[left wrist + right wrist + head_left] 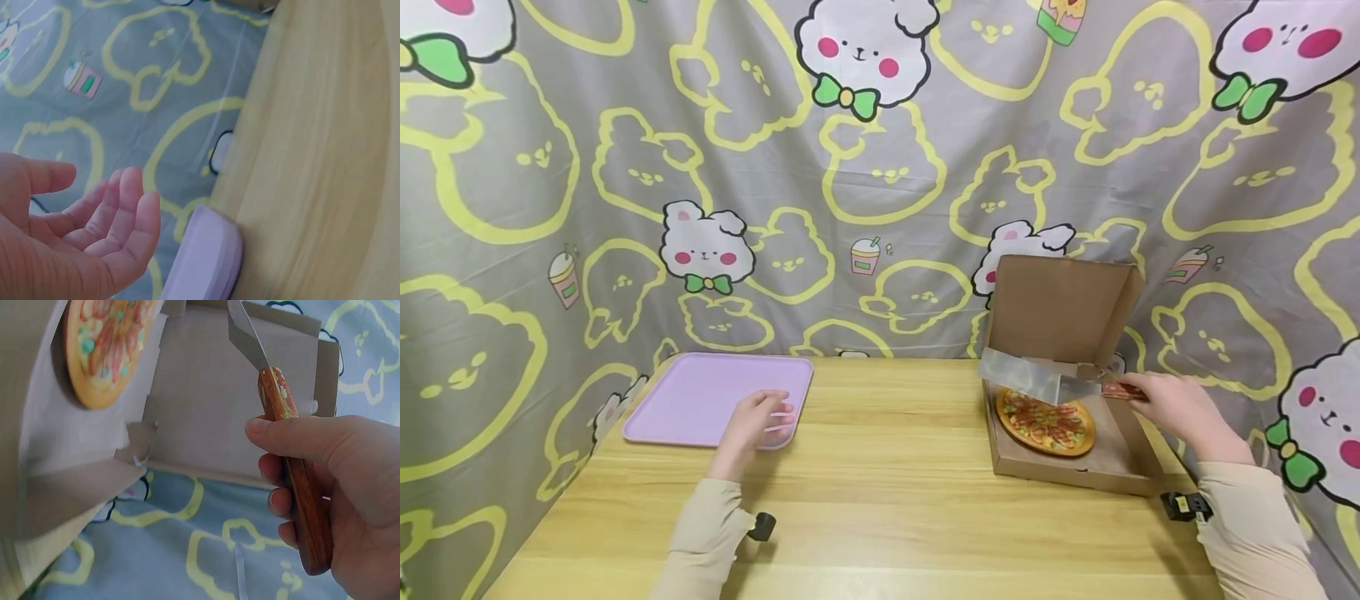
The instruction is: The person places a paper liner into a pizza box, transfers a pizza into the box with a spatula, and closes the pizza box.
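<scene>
My right hand [1180, 408] grips the wooden handle of a metal spatula [1026, 377], its fingers curled round the handle [300, 487]. The wide blade hangs over the back of a pizza [1047, 423], apart from it as far as I can tell. That pizza, with red and green toppings, lies in an open cardboard pizza box [1067, 479] whose lid stands up behind. In the head view my left hand [756, 425] hovers over the right edge of a lilac tray [707, 400]. Its fingers [128, 212] are loosely bent, with nothing held.
The wooden table [880, 467] stretches between tray and box. Behind it hangs a grey curtain [895, 250] with cartoon bears, close to the table's back edge. A black wrist strap [1186, 506] sits on the right wrist.
</scene>
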`<state>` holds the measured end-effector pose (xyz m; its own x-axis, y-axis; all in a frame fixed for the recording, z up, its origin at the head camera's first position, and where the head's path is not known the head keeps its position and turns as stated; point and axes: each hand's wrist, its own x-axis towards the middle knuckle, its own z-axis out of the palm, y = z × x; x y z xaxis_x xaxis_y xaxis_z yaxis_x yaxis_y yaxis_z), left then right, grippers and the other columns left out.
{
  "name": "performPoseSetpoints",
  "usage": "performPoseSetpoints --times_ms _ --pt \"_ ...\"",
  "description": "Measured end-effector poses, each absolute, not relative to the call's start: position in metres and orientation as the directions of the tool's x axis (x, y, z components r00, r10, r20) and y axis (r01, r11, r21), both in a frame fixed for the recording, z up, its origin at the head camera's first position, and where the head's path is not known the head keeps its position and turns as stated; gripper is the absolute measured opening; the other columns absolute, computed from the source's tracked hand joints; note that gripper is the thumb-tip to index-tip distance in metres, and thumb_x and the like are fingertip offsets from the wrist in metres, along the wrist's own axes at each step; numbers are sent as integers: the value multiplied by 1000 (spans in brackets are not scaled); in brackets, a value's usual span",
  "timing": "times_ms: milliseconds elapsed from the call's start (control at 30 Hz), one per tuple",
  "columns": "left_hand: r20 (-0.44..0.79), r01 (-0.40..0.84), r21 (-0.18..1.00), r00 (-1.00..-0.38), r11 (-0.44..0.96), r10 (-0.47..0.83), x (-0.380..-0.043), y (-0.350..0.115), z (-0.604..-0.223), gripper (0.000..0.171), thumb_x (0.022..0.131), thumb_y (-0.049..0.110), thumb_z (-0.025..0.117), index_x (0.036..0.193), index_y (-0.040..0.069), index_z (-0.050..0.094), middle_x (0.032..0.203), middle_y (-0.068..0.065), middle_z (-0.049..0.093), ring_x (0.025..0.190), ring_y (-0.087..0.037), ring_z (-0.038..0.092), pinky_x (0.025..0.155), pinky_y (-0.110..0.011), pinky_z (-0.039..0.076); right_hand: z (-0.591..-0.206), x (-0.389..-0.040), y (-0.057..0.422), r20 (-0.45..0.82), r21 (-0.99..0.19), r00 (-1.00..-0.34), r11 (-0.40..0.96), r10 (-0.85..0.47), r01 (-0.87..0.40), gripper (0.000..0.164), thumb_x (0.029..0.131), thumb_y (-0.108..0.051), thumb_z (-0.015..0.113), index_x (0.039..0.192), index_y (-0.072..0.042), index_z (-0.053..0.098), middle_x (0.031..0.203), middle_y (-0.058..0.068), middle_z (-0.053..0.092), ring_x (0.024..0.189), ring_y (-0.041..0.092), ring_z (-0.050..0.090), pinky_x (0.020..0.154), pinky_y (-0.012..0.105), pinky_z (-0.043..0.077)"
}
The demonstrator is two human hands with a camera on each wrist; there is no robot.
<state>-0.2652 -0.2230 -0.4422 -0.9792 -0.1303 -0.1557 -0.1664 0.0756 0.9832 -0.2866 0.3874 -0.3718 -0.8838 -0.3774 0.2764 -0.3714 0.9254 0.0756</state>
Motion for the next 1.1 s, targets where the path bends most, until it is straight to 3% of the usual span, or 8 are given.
performPoseSetpoints --times_ms 167,367,667,933,1100 --pt "-146 -157 985 -979 71 -146 -263 -240 -437 45 103 23 42 137 -6 44 109 -12 67 84 -10 67 76 -27 58 -374 -292 373 307 68 -870 921 -386 -384 23 81 -12 74 104 -11 71 80 7 71 61 19 59 49 34 38" --pt "-152 -163 985 -976 61 -157 -256 -264 -432 48 104 25 40 141 -4 41 112 -8 66 96 -14 68 85 -30 58 -379 -297 354 328 52 -862 918 -387 -393 22 82 -17 75 104 -14 71 82 6 71 65 22 61 54 39 44" --pt "-184 -190 981 -975 38 -127 -246 -302 -436 50 105 33 36 140 -3 38 95 10 65 90 -5 67 88 -30 57 -389 -306 323 341 53 -851 912 -399 -406 26 83 -16 74 109 -12 71 95 12 74 75 31 68 64 50 48" --pt "-241 -227 967 -962 -116 -128 -239 -335 -443 28 105 34 38 107 15 59 88 10 67 85 -6 68 87 -28 57 -388 -310 289 345 35 -845 905 -409 -424 25 83 -13 75 108 -12 71 90 10 73 73 29 67 63 49 50" --pt "-280 -254 951 -950 -178 -139 -232 -351 -449 30 105 34 37 102 14 59 84 9 67 81 -6 68 82 -26 58 -391 -313 269 378 26 -823 893 -424 -448 24 83 -15 76 107 -15 71 91 8 74 72 27 66 64 49 51"
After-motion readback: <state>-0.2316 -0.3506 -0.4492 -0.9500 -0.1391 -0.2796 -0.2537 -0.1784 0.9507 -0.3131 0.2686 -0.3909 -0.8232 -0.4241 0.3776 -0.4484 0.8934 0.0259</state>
